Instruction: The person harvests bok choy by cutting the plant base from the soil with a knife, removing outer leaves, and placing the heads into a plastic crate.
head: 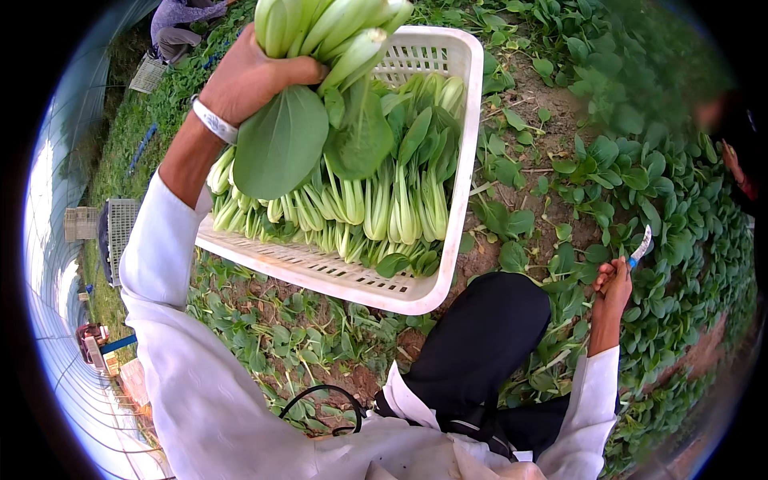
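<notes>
My left hand [258, 75] grips a bunch of green bok choy [327, 36] above the left part of a white plastic crate [471, 150]. The pale stem ends point up and away, and broad leaves hang over the crate. Inside the crate, more bok choy [378, 204] lies in rows, pale stems towards me. Low on the right, my right hand [615, 279] holds a small curved knife [642, 246] with a blue handle, its blade pointing up beside growing leafy plants [666, 240].
Loose leaves [288, 342] litter the soil in front of my knees. Another person [180, 27] crouches at the upper left near a crate [147, 73]. More crates [122, 234] stand at the left by the greenhouse film [54, 180]. A person's hand [731, 159] shows at the right rim.
</notes>
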Demonstrator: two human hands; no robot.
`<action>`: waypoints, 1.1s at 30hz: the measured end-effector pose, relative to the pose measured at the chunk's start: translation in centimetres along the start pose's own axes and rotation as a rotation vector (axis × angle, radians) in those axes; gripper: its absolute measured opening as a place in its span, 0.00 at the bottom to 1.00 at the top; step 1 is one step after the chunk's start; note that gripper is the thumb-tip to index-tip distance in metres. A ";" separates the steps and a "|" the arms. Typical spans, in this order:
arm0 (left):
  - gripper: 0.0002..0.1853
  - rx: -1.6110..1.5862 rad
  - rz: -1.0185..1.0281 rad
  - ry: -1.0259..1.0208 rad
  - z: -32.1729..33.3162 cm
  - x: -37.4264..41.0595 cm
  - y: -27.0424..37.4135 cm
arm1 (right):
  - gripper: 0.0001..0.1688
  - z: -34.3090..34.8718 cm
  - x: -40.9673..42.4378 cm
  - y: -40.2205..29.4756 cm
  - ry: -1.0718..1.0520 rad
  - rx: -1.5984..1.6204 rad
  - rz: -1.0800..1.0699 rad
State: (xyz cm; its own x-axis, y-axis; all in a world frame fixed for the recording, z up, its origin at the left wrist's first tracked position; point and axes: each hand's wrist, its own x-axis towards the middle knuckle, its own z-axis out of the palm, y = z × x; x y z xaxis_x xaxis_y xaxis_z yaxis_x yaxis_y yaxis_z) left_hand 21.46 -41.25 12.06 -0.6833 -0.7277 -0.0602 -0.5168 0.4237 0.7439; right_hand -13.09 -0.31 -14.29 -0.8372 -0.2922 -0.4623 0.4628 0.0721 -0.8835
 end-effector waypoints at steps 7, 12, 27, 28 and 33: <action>0.19 -0.504 -0.245 -0.340 8.7 8.2 -4.2 | 0.13 -3.0 -0.4 1.1 0.054 0.059 0.018; 0.18 -0.461 -0.264 -0.193 16.1 12.3 -15.5 | 0.13 -5.3 -1.1 2.3 0.101 0.079 0.072; 0.45 0.504 0.335 0.328 13.3 7.7 -7.8 | 0.15 -6.3 -3.7 0.2 0.114 0.025 0.043; 0.44 0.540 0.331 0.276 15.2 7.5 -7.9 | 0.14 -7.2 -4.0 -0.6 0.133 0.004 0.032; 0.43 0.759 0.276 0.125 23.7 8.0 -18.5 | 0.13 -11.6 -4.8 -7.8 0.154 -0.083 -0.115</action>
State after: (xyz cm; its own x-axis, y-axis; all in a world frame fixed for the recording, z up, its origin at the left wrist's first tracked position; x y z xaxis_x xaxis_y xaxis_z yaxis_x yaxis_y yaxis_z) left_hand 13.31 -42.11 -18.00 -0.7977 -0.5796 0.1668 -0.5776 0.8137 0.0653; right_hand -16.06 11.54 -6.04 -0.9206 -0.1546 -0.3586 0.3415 0.1268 -0.9313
